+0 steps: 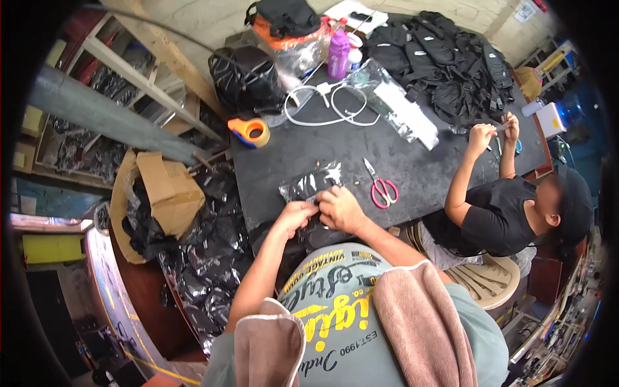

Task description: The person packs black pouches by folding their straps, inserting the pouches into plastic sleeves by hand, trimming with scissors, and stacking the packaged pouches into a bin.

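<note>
At the near edge of the dark table [303, 145], both my hands are on a shiny clear plastic bag [313, 182] with something black inside. My left hand [297, 217] is closed, fingertips pinching the bag's near end. Close beside it, my right hand [341, 209] bends its fingers onto the same end. Exactly what the fingertips grip is hidden. Scissors [380, 187] with pink handles lie to the right of my right hand, blades pointing away. Farther off at the left edge rests an orange and blue tape dispenser [250, 132].
A purple bottle [338, 55], white cable [316, 121] and clear plastic bags [406, 113] lie farther back. Black backpacks [445, 61] are piled at the far right. A seated co-worker [496, 213] handles something small. Left of the table are black plastic-wrapped packs [213, 271] and a cardboard box [171, 197].
</note>
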`<state>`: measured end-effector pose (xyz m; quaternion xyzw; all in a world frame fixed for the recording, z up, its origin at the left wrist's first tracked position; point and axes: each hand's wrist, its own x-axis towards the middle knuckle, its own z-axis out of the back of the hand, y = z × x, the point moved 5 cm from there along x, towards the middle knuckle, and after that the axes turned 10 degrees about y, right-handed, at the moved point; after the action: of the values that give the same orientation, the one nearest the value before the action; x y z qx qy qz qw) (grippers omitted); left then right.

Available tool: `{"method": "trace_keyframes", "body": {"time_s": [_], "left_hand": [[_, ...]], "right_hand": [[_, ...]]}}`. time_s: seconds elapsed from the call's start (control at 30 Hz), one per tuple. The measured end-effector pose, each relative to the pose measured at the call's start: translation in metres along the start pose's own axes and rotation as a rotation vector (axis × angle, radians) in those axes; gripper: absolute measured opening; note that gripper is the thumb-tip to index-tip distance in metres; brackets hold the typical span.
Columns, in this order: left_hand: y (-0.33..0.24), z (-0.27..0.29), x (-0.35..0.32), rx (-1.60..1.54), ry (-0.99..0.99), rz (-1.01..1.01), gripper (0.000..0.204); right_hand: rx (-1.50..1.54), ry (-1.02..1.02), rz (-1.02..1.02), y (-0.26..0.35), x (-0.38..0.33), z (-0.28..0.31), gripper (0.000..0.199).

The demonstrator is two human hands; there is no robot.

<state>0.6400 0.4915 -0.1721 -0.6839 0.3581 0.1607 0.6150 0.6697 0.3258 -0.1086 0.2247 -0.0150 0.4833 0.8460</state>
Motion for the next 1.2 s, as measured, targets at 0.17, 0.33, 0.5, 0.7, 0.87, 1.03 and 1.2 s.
{"method": "trace_keyframes", "body": {"time_s": [0.17, 0.33, 0.5, 0.7, 0.87, 1.03, 1.2], "left_hand": [[0.003, 0.011, 0.001, 0.466, 0.086, -0.343, 0.021], [-0.009, -0.012, -0.024, 0.601, -0.252, -0.486, 0.019], [-0.012, -0.03, -0.036, 0.686, -0.56, -0.752, 0.012], [-0.006, -0.028, -0.026, 0.627, -0.517, -0.671, 0.011], [0.014, 0.0, 0.002, -0.064, -0.068, -0.177, 0.013], [0.015, 0.003, -0.002, -0.276, 0.042, -0.087, 0.014], [0.013, -0.001, -0.002, -0.202, 0.052, -0.105, 0.014]], "right_hand": [[0.095, 0.007, -0.055, -0.002, 0.0, -0.007, 0.018], [0.395, -0.074, -0.322, -0.011, -0.013, -0.017, 0.017], [0.424, -0.032, -0.384, -0.021, -0.01, -0.024, 0.02], [0.445, -0.088, -0.378, -0.019, -0.018, -0.023, 0.015], [0.44, -0.218, -0.277, -0.018, -0.026, -0.019, 0.01], [0.384, -0.274, -0.251, -0.011, -0.029, -0.014, 0.012], [0.374, -0.244, -0.242, -0.009, -0.033, -0.012, 0.011]]}}
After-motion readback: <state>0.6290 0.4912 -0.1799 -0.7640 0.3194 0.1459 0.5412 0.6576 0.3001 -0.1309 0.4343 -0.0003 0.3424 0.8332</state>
